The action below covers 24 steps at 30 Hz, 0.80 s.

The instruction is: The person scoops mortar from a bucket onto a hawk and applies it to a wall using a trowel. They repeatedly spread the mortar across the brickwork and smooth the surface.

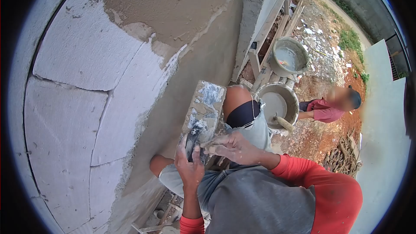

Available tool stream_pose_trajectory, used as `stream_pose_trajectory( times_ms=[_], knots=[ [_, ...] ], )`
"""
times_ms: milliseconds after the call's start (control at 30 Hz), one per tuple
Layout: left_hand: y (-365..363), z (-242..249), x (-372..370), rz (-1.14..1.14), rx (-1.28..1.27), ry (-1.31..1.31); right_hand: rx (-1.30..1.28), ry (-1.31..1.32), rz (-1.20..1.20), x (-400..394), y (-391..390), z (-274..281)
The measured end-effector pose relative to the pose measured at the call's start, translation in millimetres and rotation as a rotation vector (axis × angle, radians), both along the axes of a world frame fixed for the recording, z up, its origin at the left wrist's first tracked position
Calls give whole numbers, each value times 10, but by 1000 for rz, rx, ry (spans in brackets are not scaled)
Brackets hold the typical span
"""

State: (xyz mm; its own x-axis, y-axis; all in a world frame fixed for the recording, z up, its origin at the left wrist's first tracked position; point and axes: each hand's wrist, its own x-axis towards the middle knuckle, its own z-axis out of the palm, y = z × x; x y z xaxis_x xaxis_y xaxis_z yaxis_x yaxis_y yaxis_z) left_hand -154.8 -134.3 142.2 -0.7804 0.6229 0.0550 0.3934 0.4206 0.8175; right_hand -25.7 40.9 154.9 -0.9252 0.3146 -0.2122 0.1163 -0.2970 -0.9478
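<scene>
A rectangular plastering float [201, 115], smeared with grey mortar and patches of white and blue, is held over my lap beside the wall. Its dark handle [193, 142] faces up toward me. My left hand [190, 162] is closed around the near end of the float, thumb along the handle. From the right, my right hand [232, 148] reaches in with its fingers pinched together close to the handle. Whatever lies between those fingertips is too small to make out. Both hands are dusted with dried mortar.
The wall has wet grey plaster [173, 6] beside bare white blocks [71, 121]. To my right stand a bucket of mortar [296, 104] with a tool handle [284, 123] and another bucket [276, 63]. A person [325, 109] stands beyond, near piled sticks [343, 156].
</scene>
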Motion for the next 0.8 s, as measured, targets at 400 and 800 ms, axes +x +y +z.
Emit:
stream_pose_trajectory(
  times_ms=[400,800],
  knots=[
    [-200,20,-399,67,167,-480,1221,-1186,39,1904,1480,-1103],
    [900,-1083,-594,-244,331,-1068,1093,-687,-160,1900,1400,-1191]
  ],
)
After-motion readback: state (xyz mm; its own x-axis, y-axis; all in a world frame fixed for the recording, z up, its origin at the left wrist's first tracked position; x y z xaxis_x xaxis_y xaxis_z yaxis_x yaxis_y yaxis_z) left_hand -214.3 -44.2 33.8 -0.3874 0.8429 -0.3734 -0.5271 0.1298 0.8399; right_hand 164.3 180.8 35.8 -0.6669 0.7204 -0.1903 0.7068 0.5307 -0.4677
